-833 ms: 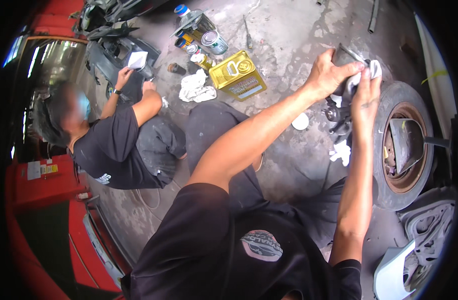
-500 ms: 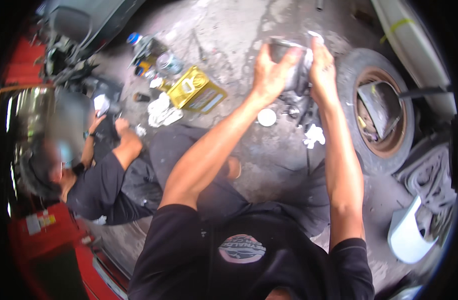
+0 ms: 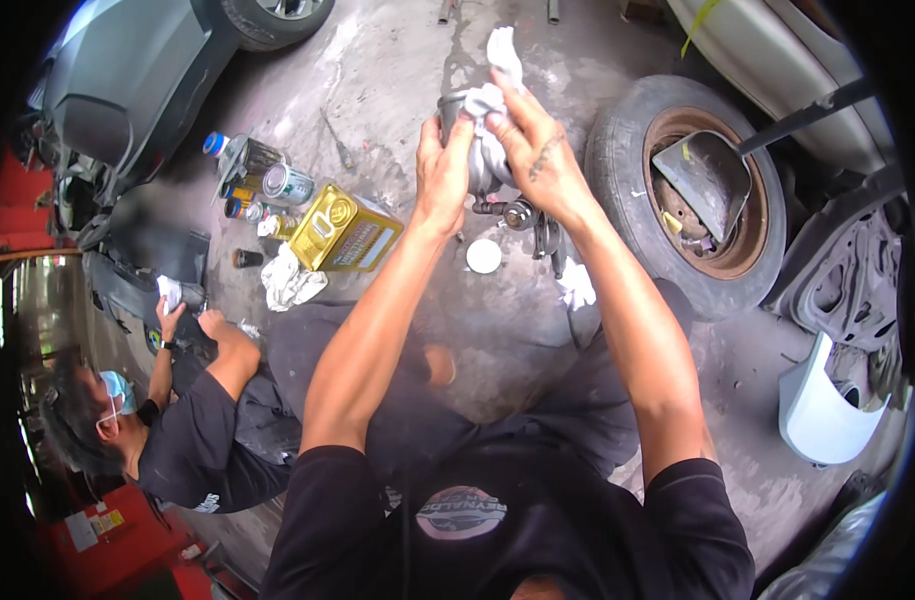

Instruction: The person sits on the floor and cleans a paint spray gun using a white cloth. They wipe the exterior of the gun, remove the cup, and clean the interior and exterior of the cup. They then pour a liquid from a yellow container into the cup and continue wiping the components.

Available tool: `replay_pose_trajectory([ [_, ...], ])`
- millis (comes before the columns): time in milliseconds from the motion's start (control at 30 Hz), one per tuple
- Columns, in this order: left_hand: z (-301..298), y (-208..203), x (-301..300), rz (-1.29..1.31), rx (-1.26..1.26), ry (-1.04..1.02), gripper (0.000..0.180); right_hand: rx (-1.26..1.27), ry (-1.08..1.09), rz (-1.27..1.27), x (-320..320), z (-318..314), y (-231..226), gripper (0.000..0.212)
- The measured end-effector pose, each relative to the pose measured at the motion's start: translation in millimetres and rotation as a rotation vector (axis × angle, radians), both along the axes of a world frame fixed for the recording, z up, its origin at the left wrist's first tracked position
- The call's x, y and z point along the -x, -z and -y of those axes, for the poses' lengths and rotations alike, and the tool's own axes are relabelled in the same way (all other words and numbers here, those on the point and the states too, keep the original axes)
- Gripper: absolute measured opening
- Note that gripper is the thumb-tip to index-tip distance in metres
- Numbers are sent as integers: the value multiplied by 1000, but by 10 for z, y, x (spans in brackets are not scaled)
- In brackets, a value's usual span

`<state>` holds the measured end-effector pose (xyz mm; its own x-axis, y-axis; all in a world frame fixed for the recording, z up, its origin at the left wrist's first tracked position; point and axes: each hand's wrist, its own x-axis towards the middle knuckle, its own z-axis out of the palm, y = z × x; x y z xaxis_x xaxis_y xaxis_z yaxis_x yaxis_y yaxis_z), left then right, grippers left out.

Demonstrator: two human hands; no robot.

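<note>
Held up ahead of me is a grey metal paint spray gun [image 3: 518, 214] with its cup upward. My left hand [image 3: 444, 180] is wrapped round the cup's left side, the thumb across its front. My right hand [image 3: 550, 165] is closed on a white cloth [image 3: 486, 101], bunched between the thumbs at the cup's rim. Another end of the cloth sticks up past the right fingers. The gun's fittings and handle hang below my hands. Under them on the floor are a round white lid [image 3: 484, 256] and a crumpled white cloth [image 3: 577, 284].
A tyre on a rusty rim [image 3: 618, 190] lies to the right, a grey panel piece inside. At left stand a gold tin [image 3: 363, 240], a paint can [image 3: 288, 184], bottles and a rag [image 3: 292, 280]. A masked co-worker [image 3: 208, 420] sits at left, holding white material.
The view has shifted, so floor things appear further left. My hands and the spray gun have moved left, and the cloth now shows bunched between my thumbs, where bare metal showed before.
</note>
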<state>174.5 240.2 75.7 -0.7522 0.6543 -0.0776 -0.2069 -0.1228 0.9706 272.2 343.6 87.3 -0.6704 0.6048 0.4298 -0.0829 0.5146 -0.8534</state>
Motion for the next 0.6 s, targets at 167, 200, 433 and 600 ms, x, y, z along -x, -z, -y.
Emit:
replay_pose_trajectory([
  [167,-23,-136,-22,-16,-144,197,50,495,-58,22,-95,-198,-105,37],
  [200,-43,-98,-29,28,-135,163,49,302,-54,48,-119,-111,-75,41],
  [433,-96,-57,-102,42,-41,130,48,-252,-169,46,-180,-48,-57,43],
  [600,-64,-227,-277,30,-111,263,66,40,-12,72,-130,-368,-321,30],
])
